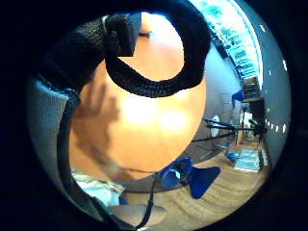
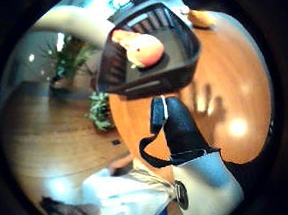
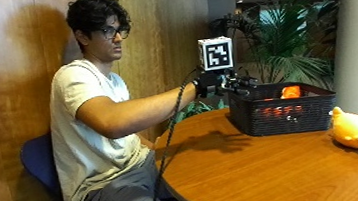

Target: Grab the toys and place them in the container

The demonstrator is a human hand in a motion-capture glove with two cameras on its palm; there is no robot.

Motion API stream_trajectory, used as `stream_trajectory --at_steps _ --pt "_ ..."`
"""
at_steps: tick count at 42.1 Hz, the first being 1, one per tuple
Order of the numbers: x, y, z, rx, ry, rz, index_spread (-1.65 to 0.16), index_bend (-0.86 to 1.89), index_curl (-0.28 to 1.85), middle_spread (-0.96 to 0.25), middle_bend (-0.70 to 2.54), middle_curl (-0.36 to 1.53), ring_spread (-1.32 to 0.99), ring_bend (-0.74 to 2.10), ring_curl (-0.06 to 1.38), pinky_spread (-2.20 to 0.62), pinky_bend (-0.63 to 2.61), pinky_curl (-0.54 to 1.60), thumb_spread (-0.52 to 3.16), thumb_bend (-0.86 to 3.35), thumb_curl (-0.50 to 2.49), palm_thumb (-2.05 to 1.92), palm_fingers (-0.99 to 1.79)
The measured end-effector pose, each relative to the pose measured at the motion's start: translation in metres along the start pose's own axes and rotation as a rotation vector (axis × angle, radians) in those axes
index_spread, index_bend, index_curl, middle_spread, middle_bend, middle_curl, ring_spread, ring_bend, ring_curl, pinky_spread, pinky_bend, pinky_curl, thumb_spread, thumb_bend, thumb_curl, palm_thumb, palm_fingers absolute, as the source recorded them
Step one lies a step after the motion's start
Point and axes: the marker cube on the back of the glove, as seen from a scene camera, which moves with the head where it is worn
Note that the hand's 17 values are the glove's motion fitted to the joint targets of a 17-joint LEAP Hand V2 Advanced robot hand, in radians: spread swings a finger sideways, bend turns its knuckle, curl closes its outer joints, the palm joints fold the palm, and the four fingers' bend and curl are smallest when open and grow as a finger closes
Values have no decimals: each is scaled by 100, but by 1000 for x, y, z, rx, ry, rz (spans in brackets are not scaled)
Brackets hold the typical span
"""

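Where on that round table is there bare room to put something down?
The wide bare stretch of the table lies between the person's edge, the black basket and the yellow toy. It is crowded only at the far side, where the gloved right hand hovers by the basket's near rim.

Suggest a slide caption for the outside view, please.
Seated person raises gloved right hand beside black basket holding an orange toy; a yellow toy waits on the round table.

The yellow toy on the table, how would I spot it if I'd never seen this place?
Find the round wooden table and the black woven basket standing on it. Beside the basket, apart from it, a soft rounded yellow-orange toy lies on the bare wood. It is the only toy outside the basket; the orange-pink toy sits inside.
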Motion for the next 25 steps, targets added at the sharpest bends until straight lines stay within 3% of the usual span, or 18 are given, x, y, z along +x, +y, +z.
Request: stream_trajectory --at_steps 13,25 --pt "40 67 18 -44 83 81 -34 22 45 1 14 25 5 18 40 3 103 33 137 -1 44 14 -6" --pt "50 85 22 -29 60 98 -33 22 46 1 15 24 5 18 39 3 102 33 137 -1 41 15 -5"
